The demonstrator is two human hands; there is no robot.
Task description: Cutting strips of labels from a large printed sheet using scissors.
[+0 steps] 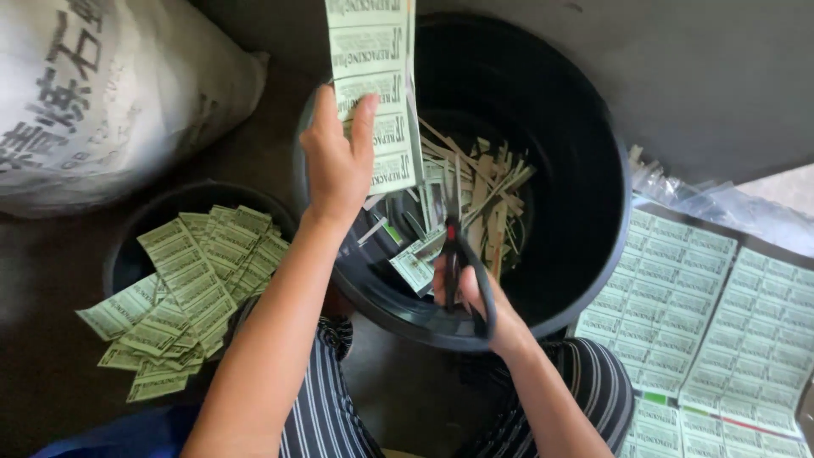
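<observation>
Head camera looks steeply down (close in) over a black bucket (585,212).

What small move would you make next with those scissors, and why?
Probably close the scissors in the right hand on the label strip the left hand holds over the black bucket, since offcuts already lie inside.

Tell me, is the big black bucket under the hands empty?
No, the black bucket holds a pile of paper trimmings.
</observation>
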